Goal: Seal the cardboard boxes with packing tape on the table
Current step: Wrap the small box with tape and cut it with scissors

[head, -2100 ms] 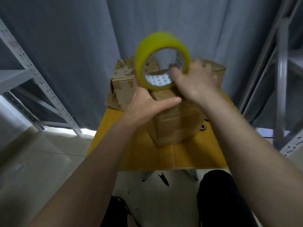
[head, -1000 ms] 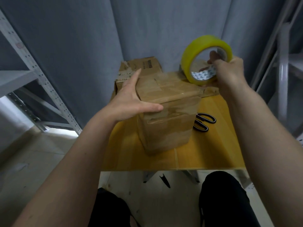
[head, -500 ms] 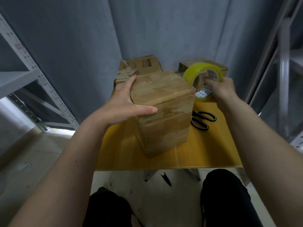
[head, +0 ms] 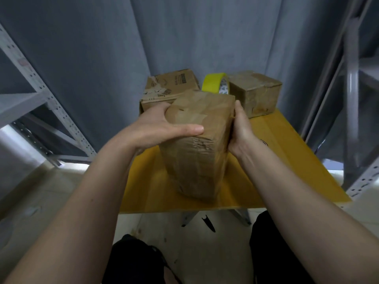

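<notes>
A tall, tape-wrapped cardboard box is tilted up between both my hands above the yellow table. My left hand grips its left side with the thumb across the front. My right hand presses flat on its right side. The yellow tape roll stands on edge behind the box, between two other boxes, with no hand on it. A printed cardboard box sits at the back left. A smaller taped box sits at the back right.
Scissors lie on the table under my right wrist, almost hidden. Grey metal shelving stands at the left and at the right. A grey curtain hangs behind the table. My knees in black are below the table's near edge.
My right hand set the tape roll down at the back of the table and came onto the box's right side. The box is now tipped and held by both hands.
</notes>
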Demonstrator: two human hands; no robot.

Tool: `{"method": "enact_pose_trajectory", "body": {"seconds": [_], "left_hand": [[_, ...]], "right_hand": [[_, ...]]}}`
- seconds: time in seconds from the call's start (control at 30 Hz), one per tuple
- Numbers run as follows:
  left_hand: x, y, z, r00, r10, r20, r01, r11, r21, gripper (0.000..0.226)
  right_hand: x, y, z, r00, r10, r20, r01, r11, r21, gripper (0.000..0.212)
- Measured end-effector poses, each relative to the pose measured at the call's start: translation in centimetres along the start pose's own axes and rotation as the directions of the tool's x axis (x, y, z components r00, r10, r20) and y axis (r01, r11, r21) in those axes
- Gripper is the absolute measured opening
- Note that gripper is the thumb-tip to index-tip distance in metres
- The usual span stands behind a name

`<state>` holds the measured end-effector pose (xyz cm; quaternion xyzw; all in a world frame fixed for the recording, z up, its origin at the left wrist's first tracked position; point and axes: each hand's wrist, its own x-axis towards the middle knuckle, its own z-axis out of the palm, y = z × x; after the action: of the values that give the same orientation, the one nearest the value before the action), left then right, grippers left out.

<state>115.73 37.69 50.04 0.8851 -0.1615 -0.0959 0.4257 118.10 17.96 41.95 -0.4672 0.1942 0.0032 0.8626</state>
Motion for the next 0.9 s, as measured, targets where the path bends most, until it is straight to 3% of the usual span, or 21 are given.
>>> {"method": "enact_pose_trajectory", "body": {"seconds": [0.2,0.33,0.5,0.63,0.7,0.83,0.9], "left_hand": [[-1.0,-1.1,0.3,0.987,0.098,-0.131,-0.109,0.991,-0.08,0.141],[-0.6,-0.9,2.0,0.951,0.232,-0.204,-0.244,0.969,-0.038,0.14],[0.4,-3.9,6.3,0.926,0.237,-0.295,-0.17,0.957,0.234,0.111],[0.2,-5.8,8.1,0.892,0.236,-0.386,-0.236,0.971,0.048,0.109],[0.4,-5.8,8.3,0.878,0.28,-0.389,-0.286,0.957,0.044,0.106],[0.5,-5.1,8.4,0.86,0.325,-0.394,-0.31,0.945,0.102,0.102],[0.6,-5.0,8.2,0.861,0.33,-0.387,-0.304,0.944,0.128,0.1]], "right_hand": [[-0.8,-1.5,1.6,0.944,-0.33,0.005,0.33,0.942,-0.065,0.076],[-1.3,-2.7,1.3,0.844,-0.525,0.107,0.536,0.824,-0.184,0.053],[-2.1,-0.4,1.0,0.82,-0.504,0.271,0.572,0.702,-0.425,0.057],[-2.3,1.4,0.2,0.796,-0.449,0.406,0.602,0.518,-0.608,0.039],[-2.3,1.2,0.0,0.777,-0.409,0.478,0.625,0.419,-0.658,0.044],[-1.6,0.1,-0.6,0.771,-0.331,0.544,0.602,0.1,-0.792,0.063],[-1.2,-0.2,-0.9,0.786,-0.287,0.547,0.581,0.039,-0.813,0.066]]}}
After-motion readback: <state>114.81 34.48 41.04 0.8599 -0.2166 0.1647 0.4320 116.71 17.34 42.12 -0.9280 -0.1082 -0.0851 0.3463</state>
